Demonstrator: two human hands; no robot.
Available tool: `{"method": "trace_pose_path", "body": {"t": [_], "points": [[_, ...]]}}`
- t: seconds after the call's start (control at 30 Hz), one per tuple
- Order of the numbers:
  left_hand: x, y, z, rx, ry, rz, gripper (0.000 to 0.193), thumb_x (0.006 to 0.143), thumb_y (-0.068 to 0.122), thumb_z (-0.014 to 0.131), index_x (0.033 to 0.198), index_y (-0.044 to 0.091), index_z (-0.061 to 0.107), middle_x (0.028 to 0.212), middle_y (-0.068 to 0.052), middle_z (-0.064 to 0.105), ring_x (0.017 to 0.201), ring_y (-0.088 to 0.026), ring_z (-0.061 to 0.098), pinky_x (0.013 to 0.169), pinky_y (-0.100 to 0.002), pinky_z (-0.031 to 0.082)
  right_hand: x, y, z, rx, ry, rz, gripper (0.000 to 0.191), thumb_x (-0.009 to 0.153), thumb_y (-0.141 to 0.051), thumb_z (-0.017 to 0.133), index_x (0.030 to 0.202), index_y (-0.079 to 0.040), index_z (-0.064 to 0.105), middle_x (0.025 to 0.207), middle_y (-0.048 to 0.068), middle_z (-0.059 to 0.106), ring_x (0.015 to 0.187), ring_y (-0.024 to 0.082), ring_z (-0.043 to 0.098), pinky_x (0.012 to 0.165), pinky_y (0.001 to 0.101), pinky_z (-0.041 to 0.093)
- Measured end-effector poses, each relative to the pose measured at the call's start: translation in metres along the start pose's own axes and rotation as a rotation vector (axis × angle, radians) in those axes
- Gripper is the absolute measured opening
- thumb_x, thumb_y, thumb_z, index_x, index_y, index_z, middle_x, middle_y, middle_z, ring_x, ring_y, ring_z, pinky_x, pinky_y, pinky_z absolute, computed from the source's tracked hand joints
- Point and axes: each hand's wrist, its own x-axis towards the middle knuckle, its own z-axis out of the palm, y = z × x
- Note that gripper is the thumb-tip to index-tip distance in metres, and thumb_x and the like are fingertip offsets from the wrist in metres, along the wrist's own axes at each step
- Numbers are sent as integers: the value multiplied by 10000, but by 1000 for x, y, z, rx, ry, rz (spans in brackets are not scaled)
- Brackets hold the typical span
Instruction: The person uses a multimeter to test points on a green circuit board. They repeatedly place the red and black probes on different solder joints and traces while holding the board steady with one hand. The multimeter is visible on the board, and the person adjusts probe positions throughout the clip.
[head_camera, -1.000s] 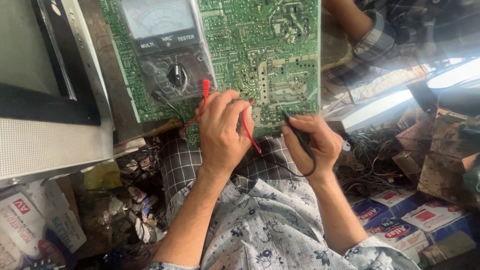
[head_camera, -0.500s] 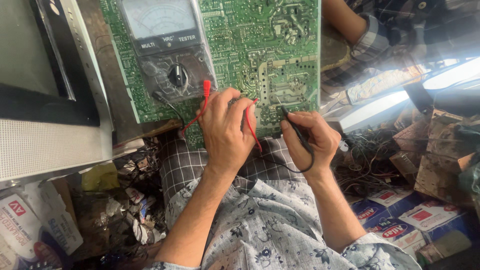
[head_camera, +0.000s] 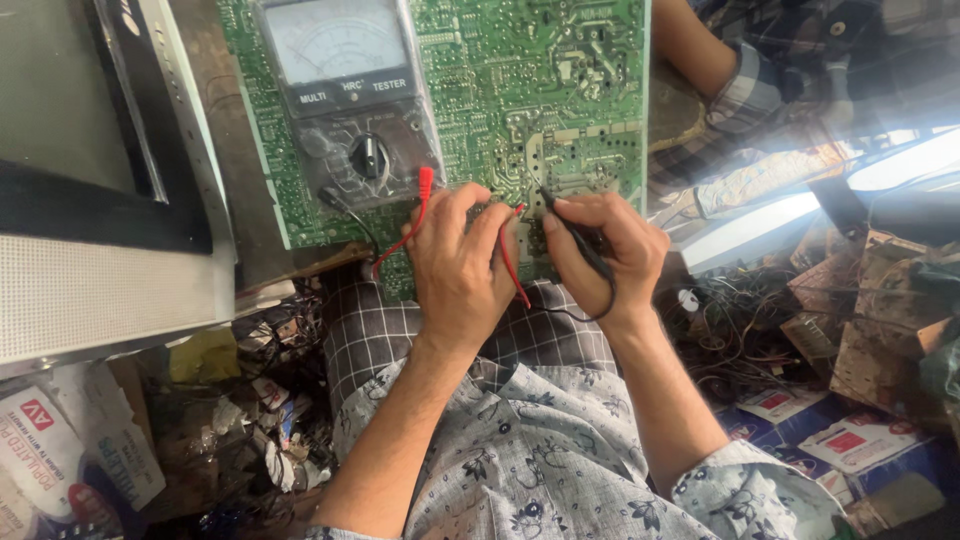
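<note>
L hand (head_camera: 455, 270) is pinched shut on the red probe (head_camera: 510, 250), tip down on the green circuit board (head_camera: 530, 100). R hand (head_camera: 600, 245) is clamped on the black probe (head_camera: 570, 225), tip touching the board just beside the red 1. Meter (head_camera: 345, 95) lies on the board's left part, 2 leads plugged in near the L hand. Another person's checked sleeve (head_camera: 750, 85) is near the board's right edge.

Left hand (head_camera: 462, 262), right hand (head_camera: 600, 250) fingers pinched, side by side
</note>
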Motion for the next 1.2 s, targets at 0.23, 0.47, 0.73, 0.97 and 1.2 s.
{"method": "trace_pose_path", "body": {"t": [0.23, 0.47, 0.73, 0.97, 1.2], "points": [[0, 0, -1, 2, -8, -7, 186, 933, 143, 755, 1094, 94, 675, 1207, -63, 598, 1156, -314, 601, 1024, -491, 414, -2, 4, 7, 42, 40, 16, 129, 916, 49, 785, 1010, 15, 705, 991, 119, 746, 876, 163, 733, 763, 259, 562], [2, 0, -2, -2, -15, -9, 194, 936, 145, 753, 1102, 98, 664, 1209, -65, 596, 1158, -313, 604, 1025, -495, 415, -1, 3, 10, -7, 43, 13, 131, 908, 43, 792, 1007, 12, 713, 976, 117, 748, 849, 152, 729, 736, 254, 556], [1, -1, -2, -21, -25, -13, 202, 932, 143, 754, 1108, 99, 668, 1206, -66, 595, 1162, -317, 597, 1024, -492, 407, 3, 1, 2, 71, -60, 67, 129, 904, 48, 785, 1006, 4, 720, 978, 115, 753, 835, 142, 715, 697, 243, 531], [0, -2, 1, -11, -26, -16, 192, 939, 139, 765, 1105, 110, 672, 1199, -55, 593, 1160, -290, 595, 1025, -481, 391, 3, 4, 1, 75, -62, 32, 137, 891, 61, 783, 991, 4, 710, 968, 109, 748, 814, 135, 703, 688, 246, 521], [0, -3, 0, -31, -27, -17, 188, 949, 131, 764, 1112, 110, 673, 1196, -56, 598, 1139, -294, 600, 1029, -480, 410, 1, 7, 3, 87, -36, 18, 136, 885, 72, 774, 967, 5, 690, 950, 102, 740, 819, 137, 707, 712, 248, 531]]}}
